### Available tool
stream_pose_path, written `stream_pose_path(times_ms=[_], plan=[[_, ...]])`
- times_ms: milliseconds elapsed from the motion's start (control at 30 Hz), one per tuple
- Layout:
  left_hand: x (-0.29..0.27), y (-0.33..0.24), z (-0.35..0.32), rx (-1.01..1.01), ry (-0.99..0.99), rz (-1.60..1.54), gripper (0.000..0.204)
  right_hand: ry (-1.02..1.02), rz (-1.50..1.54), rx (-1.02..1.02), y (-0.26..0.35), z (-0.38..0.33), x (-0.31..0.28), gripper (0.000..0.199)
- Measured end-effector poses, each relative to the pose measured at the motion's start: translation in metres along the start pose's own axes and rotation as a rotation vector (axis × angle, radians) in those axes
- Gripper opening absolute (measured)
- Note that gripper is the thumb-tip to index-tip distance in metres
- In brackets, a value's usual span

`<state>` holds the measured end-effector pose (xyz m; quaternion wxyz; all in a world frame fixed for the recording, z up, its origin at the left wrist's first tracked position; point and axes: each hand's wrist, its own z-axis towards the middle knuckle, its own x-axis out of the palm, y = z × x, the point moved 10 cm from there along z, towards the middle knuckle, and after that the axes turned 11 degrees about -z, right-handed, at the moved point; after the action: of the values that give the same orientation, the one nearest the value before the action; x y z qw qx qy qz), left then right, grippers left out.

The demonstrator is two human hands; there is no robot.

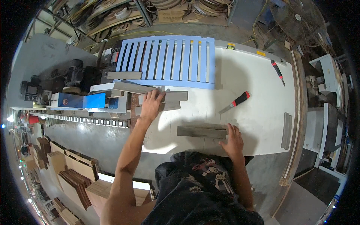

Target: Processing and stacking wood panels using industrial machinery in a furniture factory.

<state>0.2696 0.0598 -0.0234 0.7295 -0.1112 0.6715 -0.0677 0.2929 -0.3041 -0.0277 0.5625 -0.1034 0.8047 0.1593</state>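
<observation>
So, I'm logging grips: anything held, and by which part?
Can't tell: right hand straddles a grey board at its right end; left hand on other boards.

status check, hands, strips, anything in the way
Left hand on far grey strips. Right hand at right end of near strips. Red-black tool lying beyond those, clear of both hands.

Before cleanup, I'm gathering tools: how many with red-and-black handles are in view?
2: one tool near the middle of the white tabletop, the other near its far right corner. The blue slatted panel may hide more.
</observation>
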Motion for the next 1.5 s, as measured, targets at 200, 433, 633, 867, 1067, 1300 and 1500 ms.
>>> stream_pose_path(times_ms=[200, 433, 633, 867, 1067, 1300, 1500], plan=[[0.009, 0.015, -0.047, -0.180, 0.067, -0.151, 0.051, -0.190, 0.188, -0.004, -0.014, -0.013, -0.008, 0.071], [0.022, 0.026, -0.049, -0.245, 0.146, -0.262, 0.058, -0.268, 0.200, -0.097, 0.004, -0.012, -0.023, 0.064], [0.007, -0.022, -0.036, -0.309, 0.269, -1.176, 0.056, -0.121, 0.460, -0.111, 0.028, 0.000, -0.035, 0.052], [0.002, -0.113, -0.045, -0.425, 0.518, -2.356, 0.057, 0.114, 0.999, -0.315, 0.113, 0.017, -0.052, 0.041], [0.015, -0.153, -0.063, -0.557, 0.675, -2.640, 0.066, -0.007, 1.161, -0.295, 0.127, 0.020, -0.079, 0.036], [0.007, -0.124, -0.042, -0.490, 0.350, -1.644, 0.054, 0.046, 1.524, 0.124, 0.056, 0.023, -0.026, 0.031], [-0.018, -0.123, -0.037, -0.365, 0.270, -0.832, 0.051, 0.250, 1.695, 0.366, 0.030, -0.017, 0.051, 0.026]])
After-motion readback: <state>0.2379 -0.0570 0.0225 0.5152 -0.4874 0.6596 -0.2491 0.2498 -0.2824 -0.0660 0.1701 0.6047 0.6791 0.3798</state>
